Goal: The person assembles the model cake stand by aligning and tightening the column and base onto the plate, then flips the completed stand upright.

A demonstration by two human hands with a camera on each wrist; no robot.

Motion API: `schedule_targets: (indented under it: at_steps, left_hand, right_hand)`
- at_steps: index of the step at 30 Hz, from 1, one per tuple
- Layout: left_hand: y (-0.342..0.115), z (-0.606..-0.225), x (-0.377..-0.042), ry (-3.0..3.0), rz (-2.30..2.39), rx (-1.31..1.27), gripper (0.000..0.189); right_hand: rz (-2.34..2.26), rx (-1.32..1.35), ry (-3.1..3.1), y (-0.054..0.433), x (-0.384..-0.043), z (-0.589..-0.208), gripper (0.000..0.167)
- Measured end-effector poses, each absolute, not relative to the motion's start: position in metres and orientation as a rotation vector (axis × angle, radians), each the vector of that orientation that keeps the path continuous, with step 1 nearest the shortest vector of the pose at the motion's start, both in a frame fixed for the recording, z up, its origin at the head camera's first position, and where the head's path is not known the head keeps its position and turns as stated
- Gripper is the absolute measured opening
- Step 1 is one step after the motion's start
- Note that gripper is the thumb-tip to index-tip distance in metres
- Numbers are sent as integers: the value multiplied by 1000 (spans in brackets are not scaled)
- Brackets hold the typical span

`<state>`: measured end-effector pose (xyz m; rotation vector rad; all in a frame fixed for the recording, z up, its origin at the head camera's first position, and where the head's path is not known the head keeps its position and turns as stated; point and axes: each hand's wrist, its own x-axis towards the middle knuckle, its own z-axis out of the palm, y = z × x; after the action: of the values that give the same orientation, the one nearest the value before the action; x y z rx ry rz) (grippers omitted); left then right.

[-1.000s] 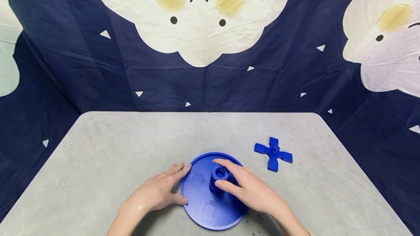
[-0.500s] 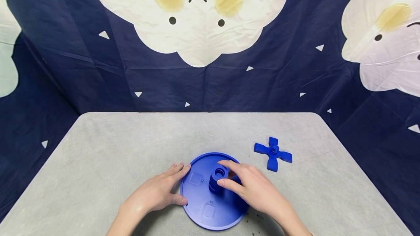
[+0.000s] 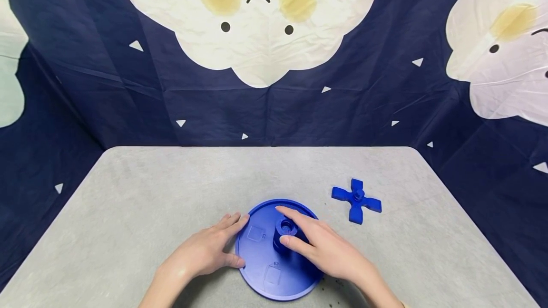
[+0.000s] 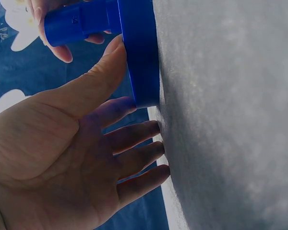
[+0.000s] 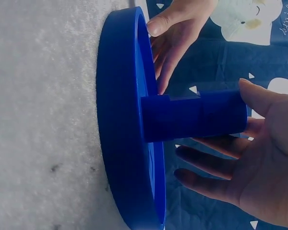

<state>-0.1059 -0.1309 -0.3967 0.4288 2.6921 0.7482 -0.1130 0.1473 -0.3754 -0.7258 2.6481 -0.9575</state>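
A round blue disc [image 3: 261, 274] with a raised rim and square outlines lies flat on the table. A blue hollow cylinder [image 3: 279, 240] stands upright at its middle, with a ring-shaped opening on top. My left hand [image 3: 207, 249] rests at the disc's left side, thumb and forefinger touching the rim. In the left wrist view its other fingers [image 4: 139, 155] reach down to the tabletop. My right hand [image 3: 329, 246] holds the cylinder's upper end between thumb and forefinger. The right wrist view shows the thumb [image 5: 259, 98] at the top edge, lower fingers spread apart.
A blue cross-shaped piece [image 3: 357, 201] with a central stub lies on the grey table [image 3: 192, 179] behind the disc, to the right. A dark blue cloth [image 3: 214, 103] with cloud faces hangs behind the table and at both sides. Small dark specks dot the tabletop near the right hand.
My right thumb and forefinger have shifted right around the cylinder's top, then back left, with the forefinger now reaching farther past it. The left hand, disc and cross-shaped piece have stayed put.
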Motion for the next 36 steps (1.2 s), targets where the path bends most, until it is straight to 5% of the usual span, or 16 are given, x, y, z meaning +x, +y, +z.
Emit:
schedule_targets:
  at_steps: [36]
  left_hand:
    - [-131,-397,-106,2677,761,412,97]
  right_hand:
    - [-941,-657,2686,145,-114,-378,45]
